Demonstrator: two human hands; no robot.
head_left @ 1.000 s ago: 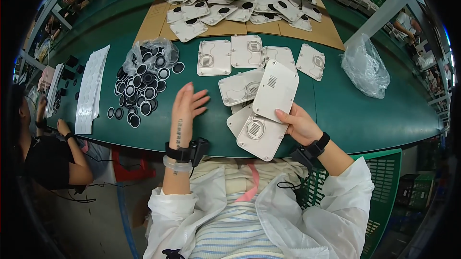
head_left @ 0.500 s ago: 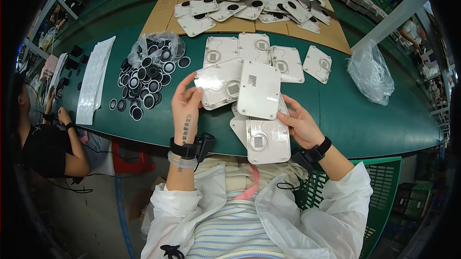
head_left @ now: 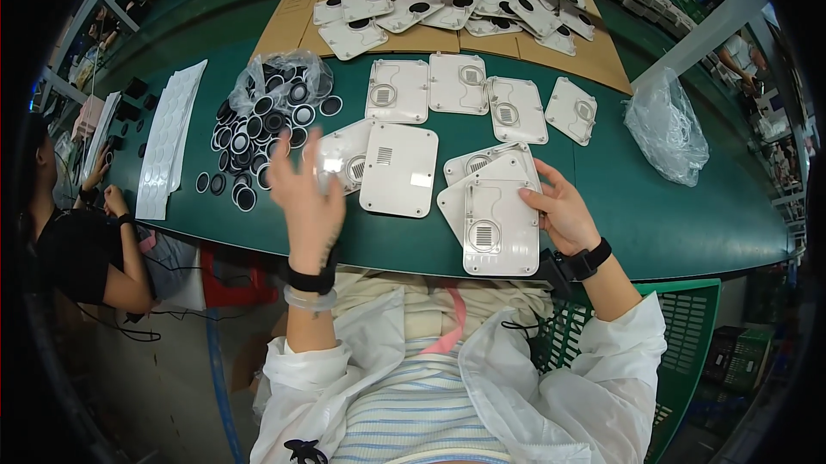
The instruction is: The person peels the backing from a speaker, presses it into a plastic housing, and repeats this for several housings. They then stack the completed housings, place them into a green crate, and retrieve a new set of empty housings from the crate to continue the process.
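Several overlapping white plastic cover plates [head_left: 513, 244], each with a round slotted vent, are pinched along their right edge by my right hand [head_left: 564, 214], thumb on top. My left hand [head_left: 303, 206], blurred at the fingertips, has its fingers spread and holds nothing. Beside it on the green table lies a white plate [head_left: 400, 178] with its smooth side up, partly covering another white plate [head_left: 342, 145] that shows its vent. Farther back, several similar plates [head_left: 397, 92] lie in a row, vent side up.
Black rings with pale rims [head_left: 249, 141] lie heaped at the left, partly in a clear bag [head_left: 314, 72]. White sheets [head_left: 172, 141] lie farther left. A pile of plates [head_left: 439, 12] covers cardboard [head_left: 594, 64] at the back. Clear plastic [head_left: 667, 133] sits right; a person [head_left: 82, 249] works at left.
My left hand has let go of its plates and moved left, fingers spreading. Those plates now lie left of centre. My right hand has moved slightly right and holds the other plates.
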